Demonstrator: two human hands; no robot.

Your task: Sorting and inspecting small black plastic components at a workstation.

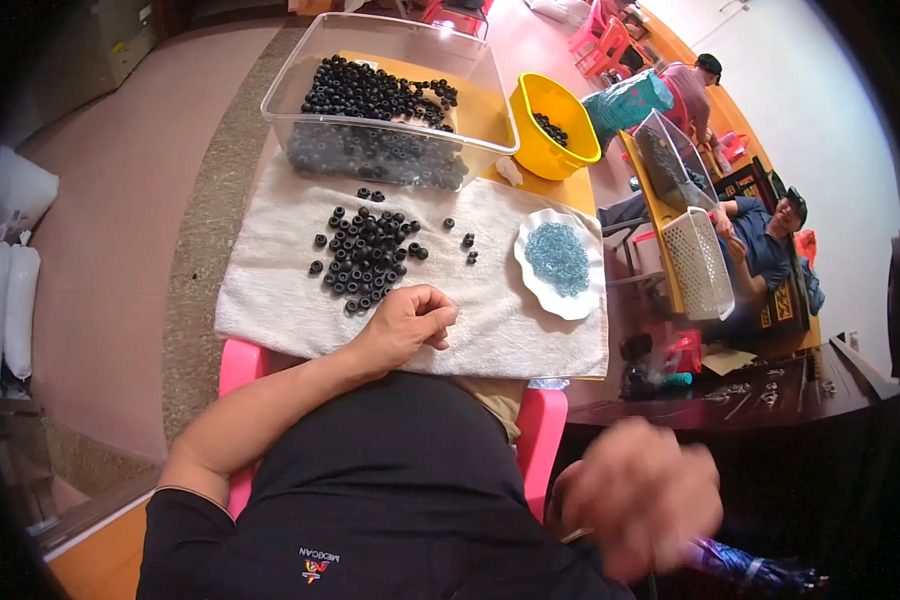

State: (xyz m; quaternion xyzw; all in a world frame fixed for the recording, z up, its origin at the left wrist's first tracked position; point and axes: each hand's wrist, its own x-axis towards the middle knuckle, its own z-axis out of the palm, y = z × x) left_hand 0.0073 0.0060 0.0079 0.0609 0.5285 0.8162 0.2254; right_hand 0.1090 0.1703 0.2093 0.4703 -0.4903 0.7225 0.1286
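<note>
Left hand (407,322) rests at frame centre on the towel (270,290), fingers curled nearly closed, possibly pinching one ring; the grip cannot be confirmed, and the rings (367,252) lie piled just above it. Right hand (642,497), lower right, is blurred off the table, so its opening cannot be told. Advised: pick single rings from the pile's near edge, without scattering the rest.

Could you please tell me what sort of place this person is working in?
Probably a small hand-assembly workshop. A clear plastic bin holds black rubber rings, more rings lie sorted on a white towel, and other workers sit at nearby tables with baskets.
</note>
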